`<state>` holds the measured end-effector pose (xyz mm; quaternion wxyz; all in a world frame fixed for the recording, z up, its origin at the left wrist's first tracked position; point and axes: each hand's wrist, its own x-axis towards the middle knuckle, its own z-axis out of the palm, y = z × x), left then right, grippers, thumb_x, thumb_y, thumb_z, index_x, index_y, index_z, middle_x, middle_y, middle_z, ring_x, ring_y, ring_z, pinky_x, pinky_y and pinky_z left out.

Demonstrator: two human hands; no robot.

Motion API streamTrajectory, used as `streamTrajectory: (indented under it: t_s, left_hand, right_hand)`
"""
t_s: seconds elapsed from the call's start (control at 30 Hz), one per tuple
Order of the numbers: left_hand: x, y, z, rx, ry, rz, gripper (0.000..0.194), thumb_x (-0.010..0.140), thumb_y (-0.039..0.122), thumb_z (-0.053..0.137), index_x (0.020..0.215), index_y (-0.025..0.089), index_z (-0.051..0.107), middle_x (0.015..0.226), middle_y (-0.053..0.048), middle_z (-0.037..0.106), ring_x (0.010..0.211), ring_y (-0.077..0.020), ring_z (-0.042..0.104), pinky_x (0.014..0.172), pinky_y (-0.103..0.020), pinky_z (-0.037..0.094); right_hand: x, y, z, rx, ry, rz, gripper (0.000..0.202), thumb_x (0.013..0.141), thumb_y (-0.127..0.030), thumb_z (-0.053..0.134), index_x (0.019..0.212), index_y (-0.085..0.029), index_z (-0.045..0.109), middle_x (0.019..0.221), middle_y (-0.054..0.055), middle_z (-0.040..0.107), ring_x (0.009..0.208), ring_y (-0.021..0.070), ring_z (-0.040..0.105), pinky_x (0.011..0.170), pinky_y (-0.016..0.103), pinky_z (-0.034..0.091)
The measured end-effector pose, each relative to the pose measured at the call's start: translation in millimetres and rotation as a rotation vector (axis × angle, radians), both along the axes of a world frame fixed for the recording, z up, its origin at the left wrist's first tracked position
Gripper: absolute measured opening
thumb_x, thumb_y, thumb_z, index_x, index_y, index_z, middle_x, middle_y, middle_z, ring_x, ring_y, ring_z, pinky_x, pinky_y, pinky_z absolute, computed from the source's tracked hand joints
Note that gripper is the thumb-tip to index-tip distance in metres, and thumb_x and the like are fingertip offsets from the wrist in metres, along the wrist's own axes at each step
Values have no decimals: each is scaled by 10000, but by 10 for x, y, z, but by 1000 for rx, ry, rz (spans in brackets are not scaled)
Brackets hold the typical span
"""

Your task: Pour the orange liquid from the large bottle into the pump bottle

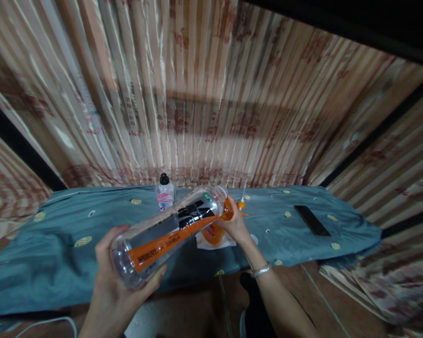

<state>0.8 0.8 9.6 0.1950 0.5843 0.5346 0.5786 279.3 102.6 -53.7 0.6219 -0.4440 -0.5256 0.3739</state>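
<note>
My left hand (114, 298) is wrapped round the base of a large clear plastic bottle (162, 234) with an orange and black label. The bottle is tilted, its uncapped mouth pointing up and right, just above the neck of an orange translucent bottle (213, 234). Whether the two mouths touch cannot be made out. Around the neck of the orange bottle closes my right hand (237, 226), with a silver bangle at its wrist. The orange bottle stands on a white tissue (200, 243). Behind it is an orange pump top (241, 205) with its tube.
A small clear bottle (165, 197) with a black cap stands at the back left. A dark phone (312, 220) lies to the right on the teal patterned cloth (74, 225). Beside my right wrist is a small white round piece (254, 239). Striped curtains (197, 117) hang behind.
</note>
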Motion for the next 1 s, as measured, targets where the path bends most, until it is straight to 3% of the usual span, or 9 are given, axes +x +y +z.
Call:
streamTrajectory:
  t_s: [0.2, 0.37, 0.67, 0.77, 1.0]
  left_hand:
    - [-47, 43, -71, 68, 56, 2, 826, 649, 430, 897, 1357, 325, 487, 1104, -13, 693, 882, -272, 752, 761, -422, 678]
    - [-41, 38, -60, 39, 63, 24, 797, 676, 459, 866, 1367, 367, 479, 1168, -21, 665, 944, -310, 742, 817, -501, 671]
    - [-18, 24, -17, 53, 67, 29, 785, 674, 447, 859, 1351, 342, 475, 1167, -43, 668, 947, -314, 743, 815, -501, 676]
    - [-22, 18, -12, 43, 71, 9, 783, 692, 438, 856, 1363, 321, 469, 1147, -42, 673, 922, -285, 749, 788, -451, 676]
    - [-50, 35, -72, 62, 70, 9, 806, 691, 473, 862, 1387, 342, 477, 1153, -31, 668, 927, -277, 739, 793, -430, 673]
  right_hand:
    - [-7, 2, 1, 3, 8, 0, 866, 553, -361, 975, 1338, -264, 622, 1215, 58, 771, 1126, 294, 728, 1021, 427, 578]
    - [-10, -6, 13, 4, -4, -4, 848, 561, -330, 965, 1335, -276, 623, 1187, 46, 776, 1095, 285, 736, 988, 413, 590]
    - [-14, -3, 10, -1, -6, 0, 848, 571, -333, 946, 1350, -274, 617, 1221, 53, 766, 1131, 290, 725, 1023, 425, 573]
    - [-16, -7, 15, -4, 6, 3, 833, 572, -333, 947, 1335, -277, 618, 1166, 39, 777, 1077, 278, 738, 992, 413, 588]
    - [-16, -2, 6, 0, 0, -9, 839, 562, -324, 959, 1329, -274, 622, 1169, 39, 781, 1077, 274, 742, 983, 403, 598]
